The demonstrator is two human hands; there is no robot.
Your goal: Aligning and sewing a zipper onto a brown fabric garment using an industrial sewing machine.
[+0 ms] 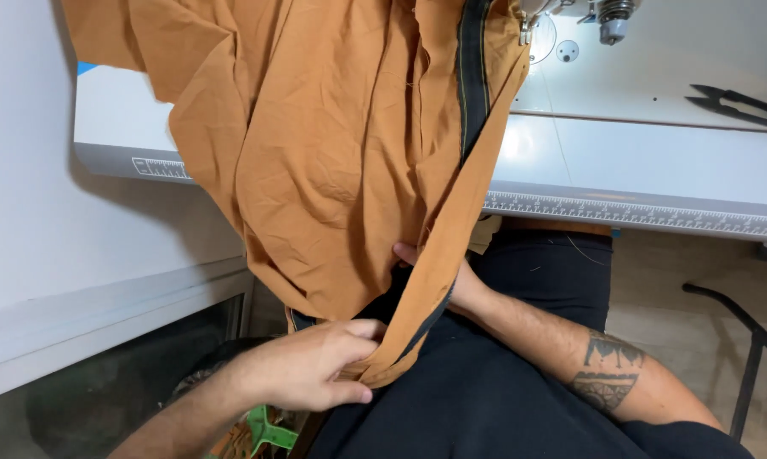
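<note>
A large piece of orange-brown fabric (332, 144) hangs from the white sewing table (655, 161) down over my lap. A dark zipper strip (472, 76) runs along its right edge. My left hand (307, 367) pinches the lower hem of the fabric, thumb and fingers closed on it. My right hand (451, 276) reaches under the cloth; only part of its fingers and the wrist show, and the fabric hides the rest. My tattooed right forearm (604, 374) lies across my black trousers.
The sewing machine's needle area (608, 21) is at the top. Black thread snips (736, 104) lie on the table at the right. A ruler strip (638, 212) runs along the table's front edge. A white wall and ledge (77, 306) stand left; a dark metal frame (749, 340) stands right.
</note>
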